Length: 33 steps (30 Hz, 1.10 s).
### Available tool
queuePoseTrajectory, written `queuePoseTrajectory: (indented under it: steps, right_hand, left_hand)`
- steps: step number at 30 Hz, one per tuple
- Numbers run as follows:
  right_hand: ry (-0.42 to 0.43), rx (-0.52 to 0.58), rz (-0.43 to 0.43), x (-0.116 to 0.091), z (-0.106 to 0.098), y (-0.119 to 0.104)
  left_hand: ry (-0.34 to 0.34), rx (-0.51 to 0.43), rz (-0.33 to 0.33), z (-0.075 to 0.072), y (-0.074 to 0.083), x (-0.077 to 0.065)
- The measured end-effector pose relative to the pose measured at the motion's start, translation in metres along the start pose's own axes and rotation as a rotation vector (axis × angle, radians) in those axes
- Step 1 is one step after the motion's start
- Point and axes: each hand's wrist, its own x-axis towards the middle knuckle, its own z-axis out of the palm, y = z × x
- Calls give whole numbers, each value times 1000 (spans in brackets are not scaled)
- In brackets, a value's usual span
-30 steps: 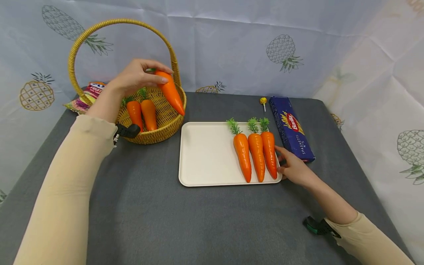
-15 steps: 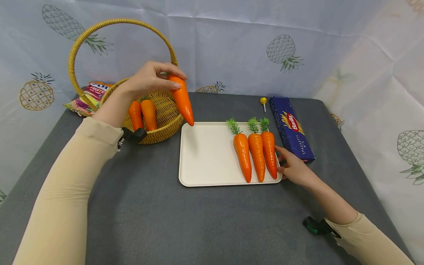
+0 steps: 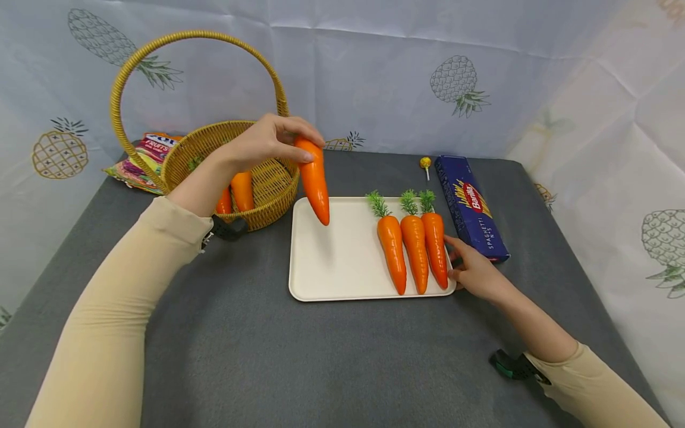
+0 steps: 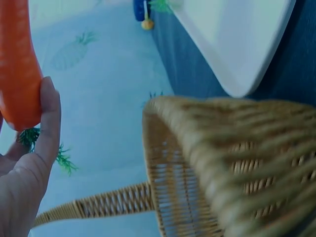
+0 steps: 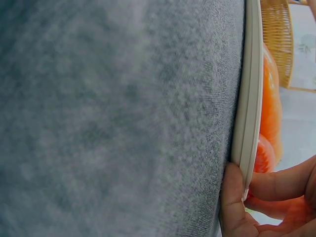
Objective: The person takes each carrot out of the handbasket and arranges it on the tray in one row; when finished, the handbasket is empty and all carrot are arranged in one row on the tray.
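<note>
My left hand [image 3: 270, 141] pinches an orange carrot [image 3: 315, 184] near its thick top, its tip pointing down over the left part of the cream tray [image 3: 342, 255]. Green leaves [image 4: 64, 160] show behind those fingers in the left wrist view. At the tray's right end, my right hand [image 3: 473, 270] grips the edge near the corner; thumb and fingers meet the rim [image 5: 249, 113] in the right wrist view. Three carrots, a left one [image 3: 393, 252], a middle one [image 3: 414, 252] and a right one [image 3: 434, 249], lie side by side on the tray, leaves away from me.
A wicker basket [image 3: 273, 205] with a tall handle stands left of the tray, holding carrots [image 3: 242, 190] partly hidden by my left arm. Behind it lies a colourful fruit-candy bag [image 3: 152, 151]. A blue spaghetti box [image 3: 471, 208] and a yellow lollipop [image 3: 425, 163] lie at the back right.
My left hand has carried the carrot out from above the basket, rightward and toward me, to over the tray's left part. My right hand and the tray stay put.
</note>
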Motion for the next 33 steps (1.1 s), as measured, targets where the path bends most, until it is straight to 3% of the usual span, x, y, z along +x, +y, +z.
queuePoseTrajectory:
  steps: [11,20,33]
  right_hand:
    - [-11,11,7,0,-1,-1]
    - [-8,10,8,0,-1,-1]
    - [-7,12,7,0,0,-1]
  left_hand:
    - [-69,69,14,31,-3,8]
    - [-133,145,33,66,-17,16]
    - [-158,223,-27,108,-40,21]
